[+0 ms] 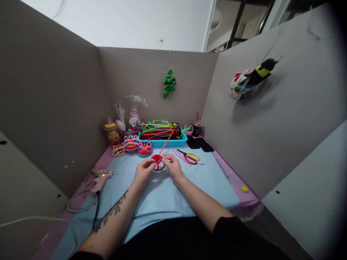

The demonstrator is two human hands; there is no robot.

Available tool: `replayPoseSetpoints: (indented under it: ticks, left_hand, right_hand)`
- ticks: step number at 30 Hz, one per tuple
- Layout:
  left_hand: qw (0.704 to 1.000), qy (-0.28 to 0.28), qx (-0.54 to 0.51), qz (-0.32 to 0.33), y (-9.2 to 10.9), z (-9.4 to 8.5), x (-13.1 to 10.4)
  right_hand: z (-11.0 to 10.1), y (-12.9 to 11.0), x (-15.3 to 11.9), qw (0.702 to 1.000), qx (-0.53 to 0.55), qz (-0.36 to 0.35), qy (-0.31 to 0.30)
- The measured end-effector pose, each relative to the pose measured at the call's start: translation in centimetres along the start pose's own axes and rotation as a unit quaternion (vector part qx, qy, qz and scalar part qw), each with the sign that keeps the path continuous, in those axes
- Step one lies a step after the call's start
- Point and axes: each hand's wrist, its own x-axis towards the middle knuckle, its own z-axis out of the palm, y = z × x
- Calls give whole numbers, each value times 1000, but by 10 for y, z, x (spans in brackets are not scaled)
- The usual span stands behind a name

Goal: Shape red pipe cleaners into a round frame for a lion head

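Note:
Over the middle of the blue table cover point(173, 195), a round red and pink pipe-cleaner piece point(157, 167) is held up between both hands. My left hand point(144, 171) pinches its left side. On the right side, my right hand point(172, 166) has its fingers closed on the same piece. An orange pipe cleaner point(166, 143) rises from the piece toward the tray behind it. Scissors with yellow and red handles point(189, 156) lie just beyond my right hand, beside some pink pipe cleaners point(179, 156).
A blue tray point(162, 143) of colourful pipe cleaners stands at the back, with several animal-face pieces point(145, 148) at its left. A pink glue gun point(102, 180) and its cable lie left. Black pads point(200, 143) and a dark cup point(197, 128) are at back right.

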Motion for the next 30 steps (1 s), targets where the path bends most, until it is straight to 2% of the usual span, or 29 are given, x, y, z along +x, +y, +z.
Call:
replayPoseSetpoints:
  ticks: [3,7,16,21,24,26,28,30]
  left_hand:
    - [1000,-9,1,-2,0,-1,0]
    - [999,-29,-11,-10,1,-2,0]
    - [998,-25,-31,-40,1,-2,2]
    - [999,-22,-19,-32,-1,-2,4]
    - [1000,-21,17,1,-2,-4,5]
    - [994,14,90,57,-2,-5,3]
    - [975,53,181,116,-1,-5,0]
    - [958,50,245,140,0,-3,-4]
  right_hand:
    - [0,-1,1,998,33,54,-8]
    - [0,-6,1,985,78,144,-60]
    - [4,-10,-1,961,170,203,-81]
    - [4,-8,-2,964,156,191,-97]
    - [4,-4,0,976,128,158,-76]
    - [4,-2,2,983,116,133,-49]
    - [4,0,4,987,107,116,-28]
    - [3,1,4,990,92,103,-20]
